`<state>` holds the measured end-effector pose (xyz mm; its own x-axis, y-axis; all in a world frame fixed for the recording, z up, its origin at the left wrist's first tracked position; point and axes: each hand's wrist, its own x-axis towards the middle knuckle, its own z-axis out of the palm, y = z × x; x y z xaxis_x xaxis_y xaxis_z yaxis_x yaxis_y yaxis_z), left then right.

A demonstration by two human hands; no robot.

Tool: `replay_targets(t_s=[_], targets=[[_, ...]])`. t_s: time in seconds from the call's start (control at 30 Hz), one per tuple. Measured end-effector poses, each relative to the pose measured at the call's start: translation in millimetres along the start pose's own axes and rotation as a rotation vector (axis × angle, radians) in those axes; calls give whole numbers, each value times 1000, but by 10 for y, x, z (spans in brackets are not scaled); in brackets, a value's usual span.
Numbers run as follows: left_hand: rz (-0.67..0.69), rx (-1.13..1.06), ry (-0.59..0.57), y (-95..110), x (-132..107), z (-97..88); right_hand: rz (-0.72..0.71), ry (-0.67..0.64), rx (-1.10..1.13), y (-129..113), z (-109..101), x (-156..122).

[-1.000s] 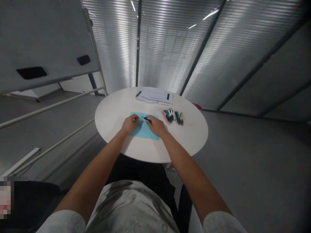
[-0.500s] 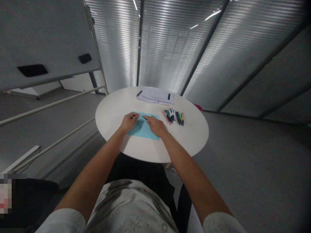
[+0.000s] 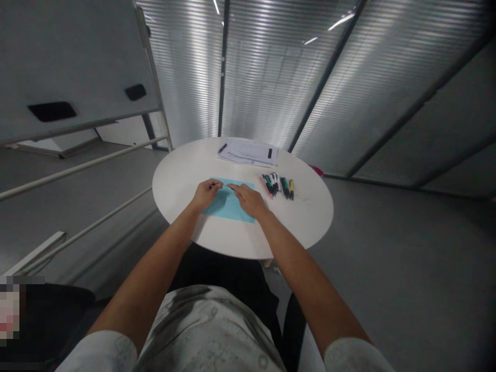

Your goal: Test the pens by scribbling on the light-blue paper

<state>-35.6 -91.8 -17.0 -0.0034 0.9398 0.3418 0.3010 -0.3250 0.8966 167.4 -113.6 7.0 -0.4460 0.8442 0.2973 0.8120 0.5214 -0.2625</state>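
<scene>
Over a light blue sheet (image 3: 228, 209) on the round white table, my left hand (image 3: 206, 195) is closed, with its fingertips around one end of a slim pen (image 3: 231, 188). My right hand (image 3: 250, 200) pinches the pen's other end from the right. The two sets of fingertips are a short gap apart, and a thin light stretch of the pen shows between them. Dark parts of it show at the fingers of both hands. Most of the pen is hidden by the fingers, so its exact kind is unclear.
Right of the sheet lie several markers (image 3: 271, 184) with black, white and green parts, and a yellow one (image 3: 291, 189). Stacked papers (image 3: 248, 154) with a dark pen (image 3: 222, 148) rest at the table's (image 3: 174, 175) far side. A whiteboard frame (image 3: 165, 121) stands left.
Both hands stay almost where they were, fingertips still on the pen. A small dark, shiny bit below my left fingertips no longer shows.
</scene>
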Motion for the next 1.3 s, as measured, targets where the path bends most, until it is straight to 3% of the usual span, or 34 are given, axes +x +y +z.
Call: replay_targets(t_s=[1.3], targets=[[-9, 19, -7, -11, -12, -11, -25, -39, -108, 1, -9, -4]])
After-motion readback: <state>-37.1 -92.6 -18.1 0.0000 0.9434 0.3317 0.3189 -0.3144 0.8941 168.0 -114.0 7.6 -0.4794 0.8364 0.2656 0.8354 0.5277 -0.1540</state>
